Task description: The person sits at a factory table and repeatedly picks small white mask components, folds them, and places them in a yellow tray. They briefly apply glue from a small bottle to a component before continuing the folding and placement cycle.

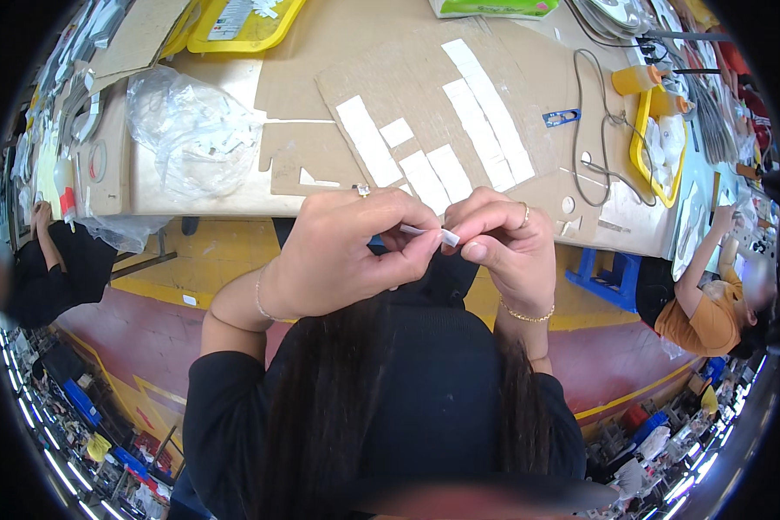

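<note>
Both hands meet above the near edge of the table. Between thumb and fingers, my left hand (364, 243) pinches a small white strip (450, 237), which looks folded or curled at its end. Opposite it, the fingertips of my right hand (507, 232) close on the strip's other end. Just beyond my hands lies a brown cardboard sheet (381, 78) bearing rows of white rectangular pieces (368, 141). Two longer rows of white pieces (485, 104) stretch away toward the far right of the sheet. My fingers hide part of the strip.
A crumpled clear plastic bag (191, 130) lies on the left, below a yellow tray (277, 36). To the right are a looped grey cord (578, 130), a blue slotted piece (562, 118), an orange-yellow bottle (635, 80) and a yellow basket (641, 130). Other people sit at both sides.
</note>
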A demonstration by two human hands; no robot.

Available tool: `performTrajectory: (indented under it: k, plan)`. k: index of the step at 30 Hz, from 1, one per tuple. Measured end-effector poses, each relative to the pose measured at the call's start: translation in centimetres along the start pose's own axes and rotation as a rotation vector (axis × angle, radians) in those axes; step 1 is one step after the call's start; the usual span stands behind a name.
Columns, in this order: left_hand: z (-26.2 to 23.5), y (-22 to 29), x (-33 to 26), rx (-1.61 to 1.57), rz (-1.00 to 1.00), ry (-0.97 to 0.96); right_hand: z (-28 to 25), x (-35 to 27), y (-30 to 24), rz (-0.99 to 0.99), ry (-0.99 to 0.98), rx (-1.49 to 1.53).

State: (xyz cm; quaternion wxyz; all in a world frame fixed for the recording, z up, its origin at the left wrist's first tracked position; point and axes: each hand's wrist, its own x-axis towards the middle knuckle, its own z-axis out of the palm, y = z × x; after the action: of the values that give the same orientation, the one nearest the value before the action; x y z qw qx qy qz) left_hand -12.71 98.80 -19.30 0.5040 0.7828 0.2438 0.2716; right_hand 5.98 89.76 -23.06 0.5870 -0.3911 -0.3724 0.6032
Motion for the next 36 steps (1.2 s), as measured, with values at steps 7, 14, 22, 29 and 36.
performTrajectory:
  k: [7, 14, 22, 29, 36]
  plan:
    - [0.3, 0.3, -0.3, 0.006, 0.0, -0.015, -0.1, 0.2, 0.6, -0.074, -0.02, -0.034]
    - [0.3, 0.3, -0.5, 0.066, 0.046, -0.054, 0.5, -0.1, -0.4, -0.118, 0.005, -0.18]
    - [-0.4, 0.6, -0.6, -0.057, 0.008, -0.172, 0.9, -0.3, -1.6, -0.075, 0.013, -0.326]
    - [-0.5, 0.5, -1.0, -0.023, 0.042, -0.215, 1.1, -0.6, -1.6, -0.212, 0.008, -0.501]
    - [0.2, 0.5, -0.9, -0.045, 0.151, -0.18, 1.1, -1.2, -1.6, -0.324, 0.024, -0.569]
